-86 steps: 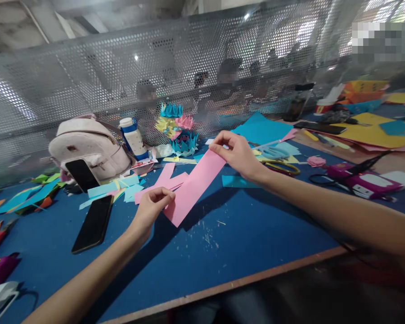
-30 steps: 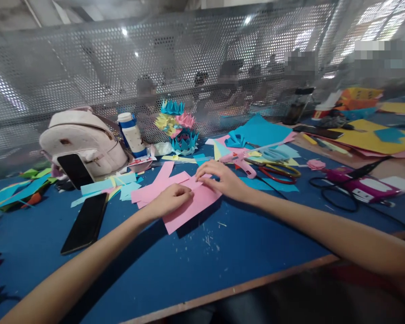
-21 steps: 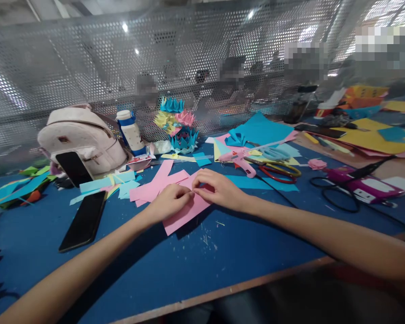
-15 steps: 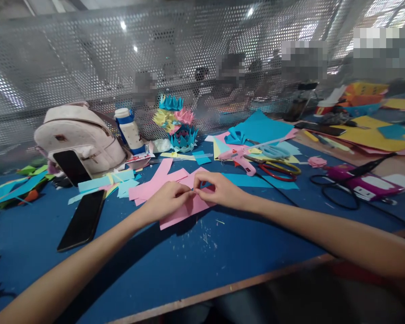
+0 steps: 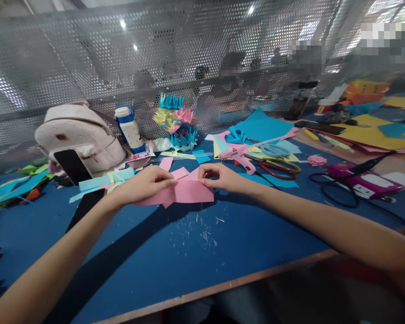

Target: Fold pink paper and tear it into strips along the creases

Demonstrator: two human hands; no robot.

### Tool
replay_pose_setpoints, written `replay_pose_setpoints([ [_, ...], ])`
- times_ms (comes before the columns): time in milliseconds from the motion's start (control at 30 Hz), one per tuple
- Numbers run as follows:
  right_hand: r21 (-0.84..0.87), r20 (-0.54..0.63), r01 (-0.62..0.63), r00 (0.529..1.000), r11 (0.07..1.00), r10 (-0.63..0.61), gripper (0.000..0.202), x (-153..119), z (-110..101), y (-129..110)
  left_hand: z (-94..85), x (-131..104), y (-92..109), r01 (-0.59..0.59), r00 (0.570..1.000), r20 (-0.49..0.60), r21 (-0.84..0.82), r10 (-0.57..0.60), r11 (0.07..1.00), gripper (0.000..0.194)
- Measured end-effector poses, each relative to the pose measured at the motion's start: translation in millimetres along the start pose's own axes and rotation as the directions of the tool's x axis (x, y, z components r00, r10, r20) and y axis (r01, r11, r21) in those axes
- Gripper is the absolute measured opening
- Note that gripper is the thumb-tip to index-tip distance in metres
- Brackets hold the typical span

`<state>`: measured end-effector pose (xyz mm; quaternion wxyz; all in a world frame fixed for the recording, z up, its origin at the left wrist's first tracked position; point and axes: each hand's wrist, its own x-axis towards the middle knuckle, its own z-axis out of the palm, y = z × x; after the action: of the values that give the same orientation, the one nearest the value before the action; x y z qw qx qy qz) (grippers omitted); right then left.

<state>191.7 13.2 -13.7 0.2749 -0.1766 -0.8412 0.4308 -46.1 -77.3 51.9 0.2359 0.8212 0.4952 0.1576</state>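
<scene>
A pink paper strip (image 5: 193,191) is stretched between my two hands above the blue table. My left hand (image 5: 150,182) pinches its upper edge near the left, thumb and fingers together. On the right, my right hand (image 5: 219,177) grips the strip's upper right corner between thumb and bent fingers. More pink paper pieces (image 5: 166,163) lie behind and under the strip. Small paper scraps (image 5: 205,236) are scattered on the table in front of the hands. A pink glue gun (image 5: 241,158) rests just behind my right hand.
Scissors (image 5: 279,167) and blue paper (image 5: 263,126) lie at the back right, a purple device with a black cable (image 5: 364,180) farther right. At left are a backpack (image 5: 79,135), bottle (image 5: 130,130) and phones (image 5: 87,202). Folded paper flowers (image 5: 182,135) stand behind the hands.
My left hand has moved left and my right hand slightly right, so they are farther apart. The pink strip is now raised and spread between them.
</scene>
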Motion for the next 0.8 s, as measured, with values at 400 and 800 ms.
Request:
replay_pose_setpoints([
  [400, -0.044, -0.218, -0.066, 0.974, 0.997, 0.055, 0.015, 7, -20, 20, -34.4, -2, -44, 0.088, 0.994, -0.062, 0.003, -0.088, 0.996, 0.036],
  [800, 0.107, -0.225, -0.149, 0.96, 0.983, 0.17, 0.027, 3, 7, 11, -3.0, 8, -30, -0.023, 1.0, -0.005, -0.195, 0.023, 0.981, 0.021],
])
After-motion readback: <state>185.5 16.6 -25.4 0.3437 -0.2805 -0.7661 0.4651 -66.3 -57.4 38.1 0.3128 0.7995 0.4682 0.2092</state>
